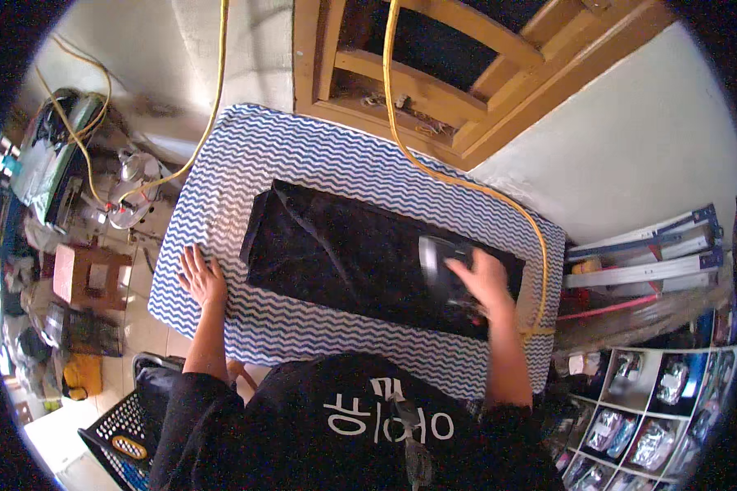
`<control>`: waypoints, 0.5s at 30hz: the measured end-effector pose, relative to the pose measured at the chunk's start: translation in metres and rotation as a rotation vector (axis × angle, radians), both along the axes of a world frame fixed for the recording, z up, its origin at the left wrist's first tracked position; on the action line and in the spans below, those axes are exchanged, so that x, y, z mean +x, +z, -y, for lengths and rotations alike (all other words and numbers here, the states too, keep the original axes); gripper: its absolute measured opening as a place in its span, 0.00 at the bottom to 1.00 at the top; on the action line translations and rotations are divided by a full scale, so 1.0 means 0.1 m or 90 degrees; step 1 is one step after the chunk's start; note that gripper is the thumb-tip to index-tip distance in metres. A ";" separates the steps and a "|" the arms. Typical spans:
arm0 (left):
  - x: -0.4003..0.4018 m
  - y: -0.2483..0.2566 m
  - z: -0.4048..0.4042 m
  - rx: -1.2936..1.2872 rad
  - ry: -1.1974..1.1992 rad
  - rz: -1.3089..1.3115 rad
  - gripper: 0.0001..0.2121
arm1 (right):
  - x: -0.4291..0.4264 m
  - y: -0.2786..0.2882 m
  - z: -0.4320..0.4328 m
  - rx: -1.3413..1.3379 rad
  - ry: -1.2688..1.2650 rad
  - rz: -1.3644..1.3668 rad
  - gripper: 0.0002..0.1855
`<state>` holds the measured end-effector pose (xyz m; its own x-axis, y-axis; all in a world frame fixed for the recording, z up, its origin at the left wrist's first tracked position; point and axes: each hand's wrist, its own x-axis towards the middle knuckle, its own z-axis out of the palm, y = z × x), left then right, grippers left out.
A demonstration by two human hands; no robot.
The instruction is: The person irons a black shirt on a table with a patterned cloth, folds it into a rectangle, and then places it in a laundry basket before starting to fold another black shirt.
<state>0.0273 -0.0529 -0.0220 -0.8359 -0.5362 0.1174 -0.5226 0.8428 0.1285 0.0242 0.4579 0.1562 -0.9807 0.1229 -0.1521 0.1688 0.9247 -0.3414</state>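
A folded black cloth garment (344, 245) lies across a table cover with blue and white zigzag stripes (319, 141). My right hand (484, 277) is on the right part of the garment, gripping what looks like a clothes iron (431, 261). Motion blurs both hand and iron, and the fingers hide much of its body. Left of the garment, my left hand (201, 279) rests palm down on the striped cover. Its fingers are spread and it holds nothing.
A yellow cord (467, 184) hangs over the table and runs down its right side. Behind is a wooden window frame (405, 73). A black perforated basket (116, 436) stands lower left, a stool (89, 276) farther left. Shelves with wrapped items (651, 405) stand lower right.
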 end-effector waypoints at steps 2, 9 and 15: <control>0.02 -0.01 0.01 0.002 -0.012 -0.021 0.26 | -0.22 -0.12 0.61 0.011 0.060 0.033 0.27; 0.04 -0.15 0.04 -0.040 -0.050 -0.064 0.25 | -0.71 -0.85 2.08 -0.100 0.174 -0.094 0.23; 0.03 -0.24 0.11 -0.101 -0.081 -0.071 0.26 | -1.03 -0.98 2.43 -0.125 0.201 -0.225 0.21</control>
<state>0.0306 -0.0638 -0.0455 -0.8729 -0.3947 0.2869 -0.4009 0.9153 0.0394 -0.0785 0.2144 0.0584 -0.9610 -0.1856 0.2052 -0.2659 0.8248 -0.4990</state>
